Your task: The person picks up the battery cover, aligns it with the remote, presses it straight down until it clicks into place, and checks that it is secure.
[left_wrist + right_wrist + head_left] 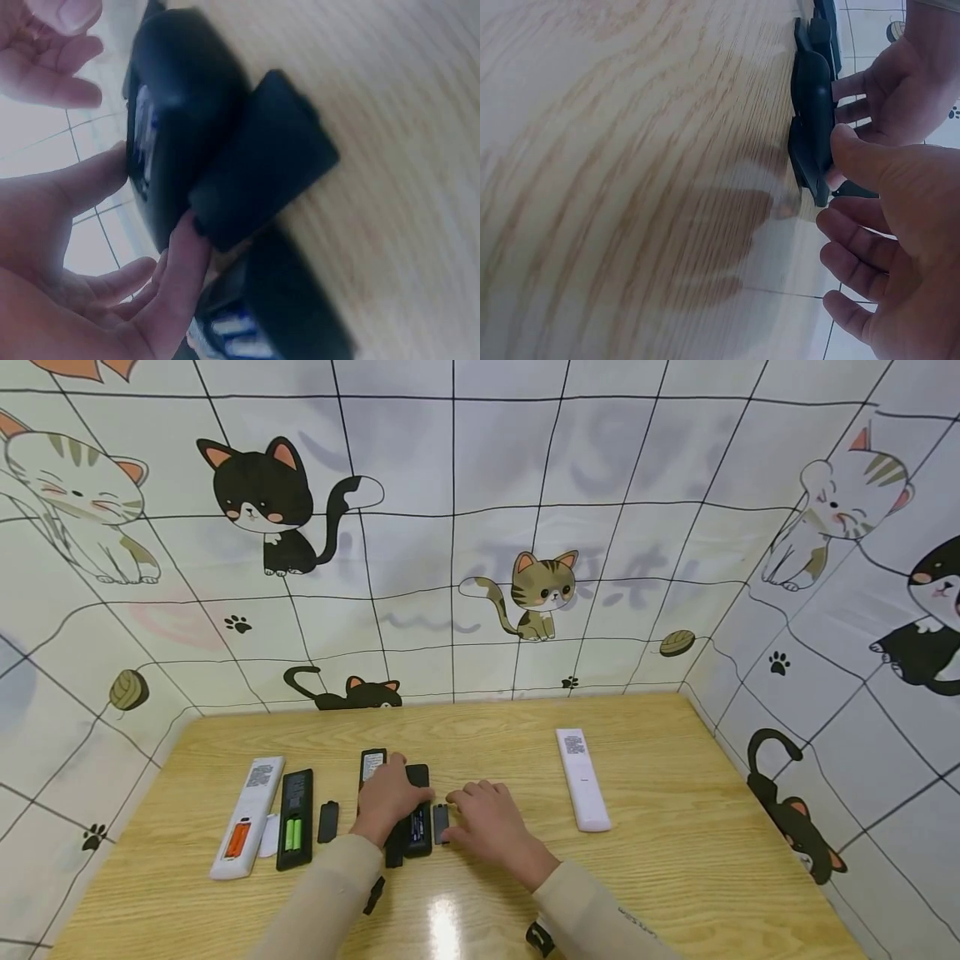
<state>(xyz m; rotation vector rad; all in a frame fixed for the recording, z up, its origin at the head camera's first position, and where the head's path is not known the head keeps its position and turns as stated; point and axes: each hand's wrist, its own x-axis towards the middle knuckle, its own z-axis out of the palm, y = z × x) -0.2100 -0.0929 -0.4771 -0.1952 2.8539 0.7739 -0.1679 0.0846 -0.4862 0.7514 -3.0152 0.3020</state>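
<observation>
My left hand [390, 797] reaches over a black remote control [420, 781], thumb at its right edge and fingers on its left side. Its open battery bay with batteries [142, 135] faces up in the left wrist view. A black battery cover [262, 161] leans against that remote beside a fingertip. Under the same hand, another black remote [372, 762] is partly hidden. My right hand [491, 822] hovers just right of a dark grey battery cover [441, 824], thumb and fingers spread apart near it.
To the left lie a white remote with orange batteries [238, 839], a white cover [269, 837], a black remote with green batteries [293, 835] and a dark cover [327, 822]. A white remote [582, 781] lies face down at right on the wooden table [675, 860]. Cat-patterned cloth [420, 610] surrounds it.
</observation>
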